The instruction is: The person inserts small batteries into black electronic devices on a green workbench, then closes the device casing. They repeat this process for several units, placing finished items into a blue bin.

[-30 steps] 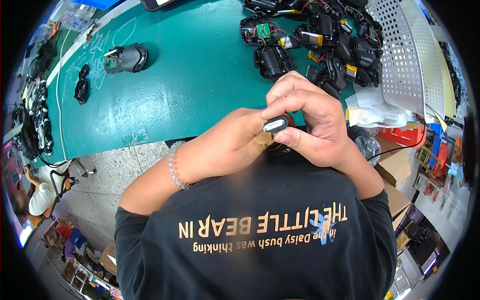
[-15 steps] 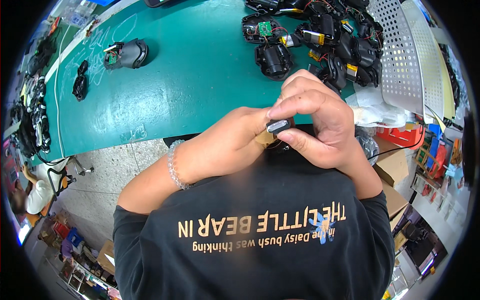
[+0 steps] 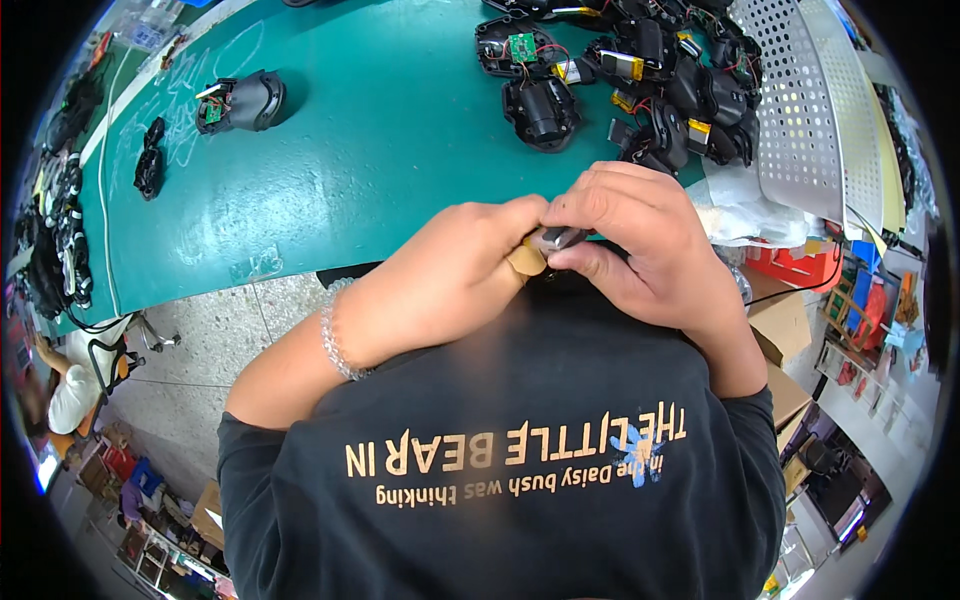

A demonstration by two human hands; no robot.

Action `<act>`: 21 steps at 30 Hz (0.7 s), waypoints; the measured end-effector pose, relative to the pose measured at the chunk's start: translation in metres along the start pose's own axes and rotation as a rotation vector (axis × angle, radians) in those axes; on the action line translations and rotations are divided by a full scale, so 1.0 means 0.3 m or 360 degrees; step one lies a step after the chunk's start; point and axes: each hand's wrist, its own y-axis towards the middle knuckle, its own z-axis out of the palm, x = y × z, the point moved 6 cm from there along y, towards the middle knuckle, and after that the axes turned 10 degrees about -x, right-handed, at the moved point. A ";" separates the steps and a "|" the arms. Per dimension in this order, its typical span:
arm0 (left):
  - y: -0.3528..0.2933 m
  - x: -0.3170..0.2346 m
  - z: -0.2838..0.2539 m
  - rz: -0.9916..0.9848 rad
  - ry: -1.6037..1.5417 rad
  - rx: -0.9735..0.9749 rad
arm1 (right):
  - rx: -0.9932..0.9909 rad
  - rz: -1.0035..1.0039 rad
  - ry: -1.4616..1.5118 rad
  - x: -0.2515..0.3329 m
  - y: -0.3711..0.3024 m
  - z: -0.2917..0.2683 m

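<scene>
In front of my chest, just off the table's near edge, my two hands meet fingertip to fingertip. My right hand [image 3: 650, 245] is closed, pinching a small black part with a pale shiny face [image 3: 558, 238] between thumb and fingers. My left hand [image 3: 450, 262] is closed against the same part from the other side, and a clear bead bracelet [image 3: 333, 335] circles that wrist. A tan, rounded piece [image 3: 527, 260] shows by the left fingertips; whether it is a finger cover or a separate piece I cannot tell. Fingers hide most of the part.
On the green table [image 3: 380, 150], several black housings with circuit boards and batteries are heaped [image 3: 670, 90] at the far right. One black housing [image 3: 255, 102] and a coiled black cable [image 3: 150, 160] lie at left. A perforated grey basket [image 3: 800, 110] stands right, above a red bin [image 3: 800, 262].
Both hands have closed in tighter around the small black part, which has turned and shows less of its face. More of the tan piece shows. The whole view has shifted slightly.
</scene>
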 end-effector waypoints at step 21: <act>0.014 0.091 -0.061 -0.0400 -0.1466 -0.0701 | -0.0442 -0.0050 -0.0373 0.003 0.068 -0.081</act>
